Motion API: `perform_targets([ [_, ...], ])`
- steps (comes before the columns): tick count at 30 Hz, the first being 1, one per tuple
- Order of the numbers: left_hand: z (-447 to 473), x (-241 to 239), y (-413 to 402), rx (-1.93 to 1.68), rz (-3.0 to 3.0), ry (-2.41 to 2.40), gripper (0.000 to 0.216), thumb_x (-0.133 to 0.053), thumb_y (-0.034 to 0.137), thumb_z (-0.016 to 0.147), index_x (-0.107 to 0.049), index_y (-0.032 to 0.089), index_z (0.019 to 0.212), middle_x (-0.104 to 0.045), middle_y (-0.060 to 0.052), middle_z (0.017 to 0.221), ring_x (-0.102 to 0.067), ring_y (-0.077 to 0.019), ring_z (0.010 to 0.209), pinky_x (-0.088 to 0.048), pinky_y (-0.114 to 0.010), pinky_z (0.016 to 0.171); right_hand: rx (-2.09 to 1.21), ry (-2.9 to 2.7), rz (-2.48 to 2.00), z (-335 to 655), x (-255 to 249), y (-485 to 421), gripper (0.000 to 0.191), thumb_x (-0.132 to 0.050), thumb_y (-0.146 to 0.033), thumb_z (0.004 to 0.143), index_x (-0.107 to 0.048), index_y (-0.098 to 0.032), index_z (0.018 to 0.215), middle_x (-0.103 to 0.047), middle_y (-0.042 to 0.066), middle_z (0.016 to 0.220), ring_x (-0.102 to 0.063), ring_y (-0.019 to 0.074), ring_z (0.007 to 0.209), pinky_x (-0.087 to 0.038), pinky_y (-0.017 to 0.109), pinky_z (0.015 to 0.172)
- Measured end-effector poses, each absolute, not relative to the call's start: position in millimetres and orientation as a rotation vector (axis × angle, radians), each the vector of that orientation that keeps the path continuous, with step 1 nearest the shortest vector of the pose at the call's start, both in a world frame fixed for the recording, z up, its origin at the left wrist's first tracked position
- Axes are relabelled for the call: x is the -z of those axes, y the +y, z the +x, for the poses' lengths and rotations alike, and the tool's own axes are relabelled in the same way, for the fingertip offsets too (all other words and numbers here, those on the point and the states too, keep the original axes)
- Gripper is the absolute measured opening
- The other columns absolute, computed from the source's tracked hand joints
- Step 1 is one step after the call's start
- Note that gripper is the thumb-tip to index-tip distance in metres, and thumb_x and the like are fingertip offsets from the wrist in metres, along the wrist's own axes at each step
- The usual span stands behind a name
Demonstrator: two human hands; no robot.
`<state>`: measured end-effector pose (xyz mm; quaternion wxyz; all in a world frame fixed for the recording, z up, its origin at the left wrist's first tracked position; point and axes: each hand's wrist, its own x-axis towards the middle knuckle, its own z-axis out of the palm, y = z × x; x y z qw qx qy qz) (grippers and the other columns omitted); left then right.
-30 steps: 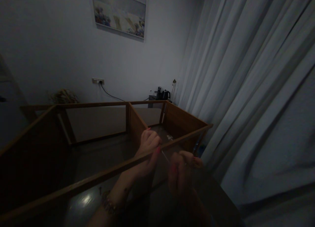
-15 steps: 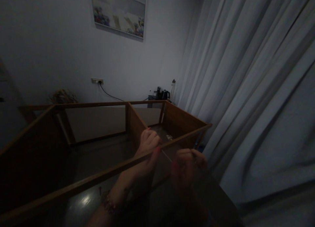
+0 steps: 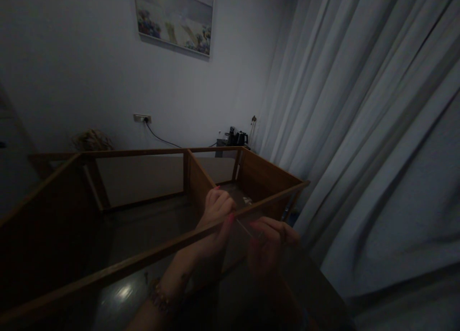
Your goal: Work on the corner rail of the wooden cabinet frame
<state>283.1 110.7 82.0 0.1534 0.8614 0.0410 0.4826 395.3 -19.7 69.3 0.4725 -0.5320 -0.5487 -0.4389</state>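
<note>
The thin metal tool point(image 3: 246, 227) spans both hands at the wooden frame's point(image 3: 143, 259) near rail. Judged light, stiff and slippery; best pinched near its end. The right hand point(image 3: 268, 247) pinches it; the left hand point(image 3: 217, 211) grips the rail.
</note>
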Motion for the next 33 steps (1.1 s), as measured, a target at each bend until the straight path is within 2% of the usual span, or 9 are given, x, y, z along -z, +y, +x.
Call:
perform_targets([
  [6, 283, -82, 110, -1.371, 2.484, 0.133, 0.03, -0.023, 0.036, 0.11, -0.047, 0.025, 0.096, -0.058, -0.006, 0.096, -0.049, -0.028, 0.104, -0.039, -0.054, 0.112, 1.111, -1.348, -1.297, 394, -67, -20, 0.025, -0.045, -0.018, 0.105, -0.066, -0.027, 0.115, -0.07, 0.002, 0.089, -0.056, 0.021, 0.083, -0.032, 0.042, 0.082],
  [12, 282, -84, 110, -1.366, 2.472, 0.126, 0.027, -0.028, 0.031, 0.108, -0.05, 0.024, 0.094, -0.06, -0.007, 0.096, -0.05, -0.0285, 0.102, -0.041, -0.054, 0.109, 1.082, -1.428, -1.276, 397, -61, -23, 0.031, -0.049, -0.013, 0.103, -0.071, -0.033, 0.111, -0.07, -0.001, 0.08, -0.057, 0.0192, 0.079, -0.032, 0.041, 0.082],
  [18, 281, -83, 110, -1.373, 2.472, 0.103, 0.031, -0.025, 0.034, 0.111, -0.049, 0.024, 0.094, -0.059, -0.007, 0.096, -0.049, -0.0285, 0.102, -0.04, -0.052, 0.109, 0.895, -1.558, -1.189, 396, -72, -22, 0.033, -0.045, -0.011, 0.105, -0.07, -0.031, 0.104, -0.066, -0.005, 0.068, -0.055, 0.0188, 0.076, -0.03, 0.039, 0.079],
  [24, 282, -82, 111, -1.376, 2.46, 0.11, 0.044, -0.016, 0.046, 0.112, -0.05, 0.024, 0.092, -0.058, -0.007, 0.095, -0.049, -0.0289, 0.101, -0.041, -0.055, 0.109, 0.803, -1.6, -1.137, 393, -75, -21, 0.028, -0.043, -0.015, 0.106, -0.067, -0.028, 0.112, -0.07, -0.003, 0.078, -0.054, 0.0195, 0.082, -0.031, 0.038, 0.079],
  [28, 278, -90, 104, -1.33, 2.449, 0.137, 0.045, -0.016, 0.047, 0.113, -0.049, 0.025, 0.092, -0.058, -0.006, 0.095, -0.051, -0.0282, 0.102, -0.042, -0.055, 0.112, 0.831, -1.524, -1.147, 394, -70, -23, 0.022, -0.047, -0.014, 0.105, -0.063, -0.027, 0.113, -0.066, -0.005, 0.071, -0.054, 0.0196, 0.077, -0.033, 0.039, 0.084],
  [31, 275, -94, 100, -1.301, 2.425, 0.17, 0.044, -0.014, 0.045, 0.114, -0.047, 0.024, 0.093, -0.057, -0.005, 0.097, -0.051, -0.0266, 0.104, -0.041, -0.054, 0.115, 0.852, -1.546, -1.103, 394, -71, -23, 0.024, -0.049, -0.01, 0.104, -0.064, -0.027, 0.11, -0.067, -0.004, 0.07, -0.054, 0.0189, 0.073, -0.037, 0.038, 0.081],
  [33, 276, -93, 101, -1.353, 2.423, 0.123, 0.046, -0.013, 0.048, 0.114, -0.045, 0.024, 0.091, -0.055, -0.004, 0.093, -0.051, -0.0261, 0.1, -0.043, -0.054, 0.111, 0.851, -1.562, -1.059, 393, -73, -22, 0.024, -0.048, -0.011, 0.105, -0.065, -0.027, 0.109, -0.067, -0.005, 0.068, -0.053, 0.0187, 0.072, -0.039, 0.036, 0.079],
])
